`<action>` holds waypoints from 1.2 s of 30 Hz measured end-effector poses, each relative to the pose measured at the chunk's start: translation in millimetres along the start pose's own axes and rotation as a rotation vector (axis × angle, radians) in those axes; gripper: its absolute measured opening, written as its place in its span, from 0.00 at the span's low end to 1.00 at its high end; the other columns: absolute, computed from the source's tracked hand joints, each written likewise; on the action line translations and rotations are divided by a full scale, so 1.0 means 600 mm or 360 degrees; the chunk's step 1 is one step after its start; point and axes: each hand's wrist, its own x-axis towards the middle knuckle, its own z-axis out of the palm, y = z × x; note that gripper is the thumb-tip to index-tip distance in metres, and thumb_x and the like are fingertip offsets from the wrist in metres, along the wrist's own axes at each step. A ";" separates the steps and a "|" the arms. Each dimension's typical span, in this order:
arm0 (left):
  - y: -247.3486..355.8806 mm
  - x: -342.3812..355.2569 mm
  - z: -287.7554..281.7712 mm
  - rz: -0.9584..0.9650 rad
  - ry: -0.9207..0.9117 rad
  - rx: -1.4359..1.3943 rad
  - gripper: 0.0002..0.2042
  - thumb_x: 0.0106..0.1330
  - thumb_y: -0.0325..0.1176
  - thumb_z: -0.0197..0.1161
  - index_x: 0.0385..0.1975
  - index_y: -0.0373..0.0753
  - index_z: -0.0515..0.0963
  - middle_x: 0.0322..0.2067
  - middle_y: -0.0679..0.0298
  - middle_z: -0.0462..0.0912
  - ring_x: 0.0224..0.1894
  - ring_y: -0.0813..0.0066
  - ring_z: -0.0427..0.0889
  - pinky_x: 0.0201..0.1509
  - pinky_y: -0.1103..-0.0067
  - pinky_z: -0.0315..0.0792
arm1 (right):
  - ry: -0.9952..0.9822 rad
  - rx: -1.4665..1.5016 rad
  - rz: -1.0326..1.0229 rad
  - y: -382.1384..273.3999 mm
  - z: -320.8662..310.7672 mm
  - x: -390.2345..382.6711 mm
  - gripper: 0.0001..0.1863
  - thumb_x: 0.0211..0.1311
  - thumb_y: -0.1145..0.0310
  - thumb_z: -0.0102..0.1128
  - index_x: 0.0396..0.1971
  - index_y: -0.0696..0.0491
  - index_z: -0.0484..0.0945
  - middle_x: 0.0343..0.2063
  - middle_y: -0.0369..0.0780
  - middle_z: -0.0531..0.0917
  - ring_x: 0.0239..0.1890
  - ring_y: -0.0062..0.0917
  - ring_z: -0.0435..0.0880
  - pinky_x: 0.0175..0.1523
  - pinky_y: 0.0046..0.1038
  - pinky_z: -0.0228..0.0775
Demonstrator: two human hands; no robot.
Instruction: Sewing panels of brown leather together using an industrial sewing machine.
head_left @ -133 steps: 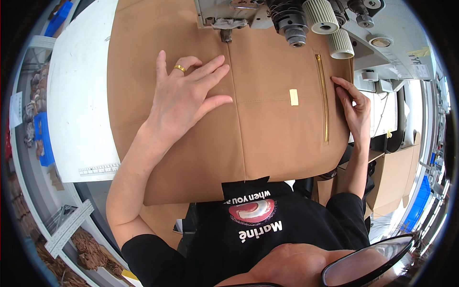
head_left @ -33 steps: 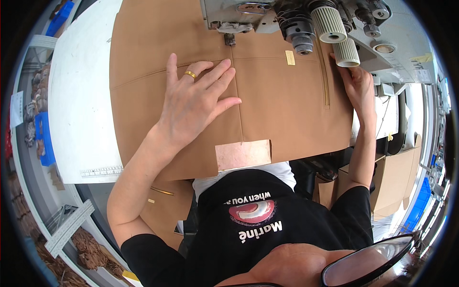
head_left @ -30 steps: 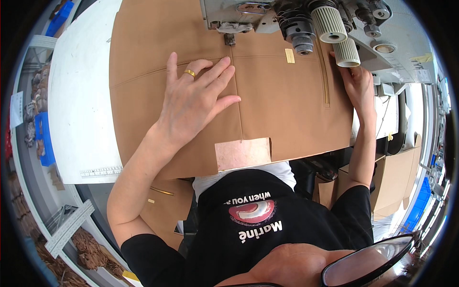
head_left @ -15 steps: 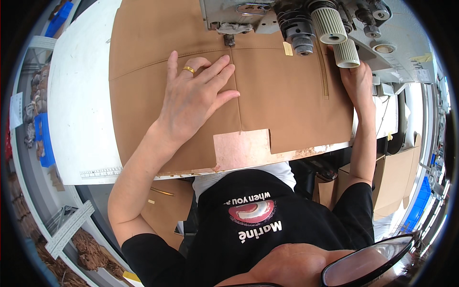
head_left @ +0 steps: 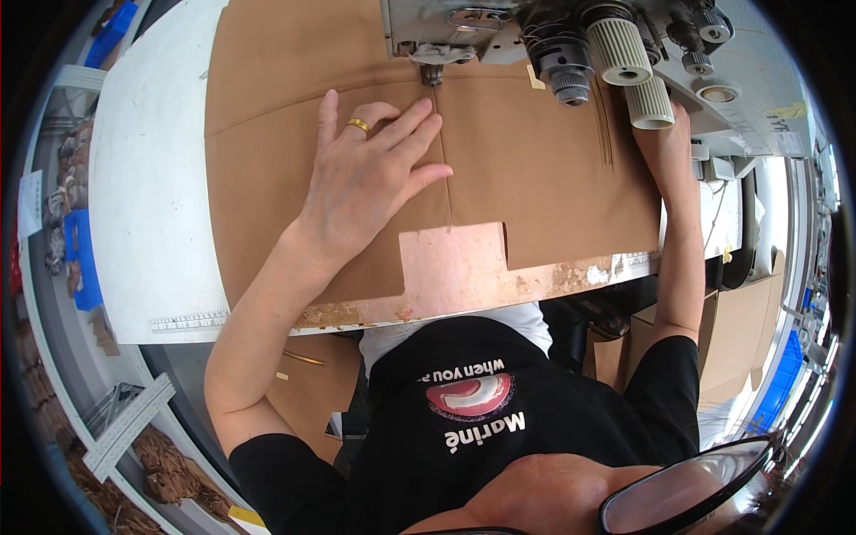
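A large brown panel, leather-like (head_left: 553, 178), lies flat on the white table, with a seam running down its middle and a notch in its near edge. My left hand (head_left: 366, 174) rests on it left of the seam, fingers spread, a ring on one finger. Just beyond those fingertips, the sewing machine's presser foot (head_left: 432, 75) stands on the panel where the middle seam meets a crosswise stitched line. At the panel's right edge is my right hand (head_left: 665, 147); its fingers are hidden behind a ribbed knob (head_left: 649, 103) of the machine.
The machine head (head_left: 758, 98) overhangs the far right, with several knobs and tension dials. A worn, light-coloured strip (head_left: 455, 267) runs along the table's near edge. Shelves with blue bins (head_left: 82, 259) stand to the left; a cardboard box (head_left: 740, 330) is at the lower right.
The brown panel has slid away from me under the presser foot, baring more of the table's near edge. Both hands keep nearly the same places in the picture.
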 end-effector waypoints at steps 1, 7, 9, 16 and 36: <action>-0.002 0.001 0.000 -0.0002 0.0002 -0.0004 0.22 0.53 0.46 0.66 0.47 0.45 0.80 0.50 0.74 0.80 0.47 0.74 0.76 0.64 0.50 0.53 | 0.0016 -0.0003 -0.0045 0.004 0.003 0.002 0.11 0.62 0.72 0.53 0.42 0.50 0.81 0.29 0.47 0.83 0.31 0.43 0.82 0.35 0.36 0.74; -0.006 0.003 0.007 0.0001 0.0046 0.0051 0.22 0.54 0.47 0.66 0.48 0.45 0.80 0.51 0.74 0.79 0.48 0.74 0.76 0.64 0.49 0.53 | 0.0032 0.0038 -0.0026 0.012 0.011 0.003 0.11 0.62 0.72 0.54 0.43 0.51 0.80 0.31 0.47 0.83 0.33 0.42 0.82 0.37 0.34 0.74; -0.005 0.000 0.009 0.0005 0.0059 0.0055 0.22 0.54 0.47 0.66 0.48 0.45 0.80 0.51 0.74 0.79 0.48 0.74 0.75 0.64 0.49 0.52 | 0.0019 0.0132 0.0038 0.003 0.004 0.002 0.12 0.61 0.73 0.54 0.43 0.51 0.80 0.33 0.47 0.83 0.34 0.42 0.82 0.38 0.33 0.74; -0.006 -0.008 -0.003 -0.0002 -0.0023 -0.0002 0.26 0.51 0.53 0.66 0.48 0.46 0.80 0.52 0.74 0.79 0.48 0.72 0.75 0.64 0.49 0.50 | -0.0351 0.0538 0.0345 0.005 -0.020 -0.041 0.12 0.59 0.75 0.56 0.42 0.53 0.80 0.36 0.44 0.84 0.39 0.39 0.83 0.43 0.32 0.74; -0.004 -0.004 0.001 0.0010 0.0025 0.0023 0.17 0.56 0.45 0.65 0.45 0.49 0.81 0.50 0.77 0.80 0.48 0.75 0.76 0.64 0.49 0.50 | -0.0123 0.0074 0.0104 0.006 -0.004 -0.023 0.09 0.60 0.74 0.54 0.38 0.52 0.82 0.32 0.44 0.84 0.34 0.41 0.83 0.39 0.34 0.74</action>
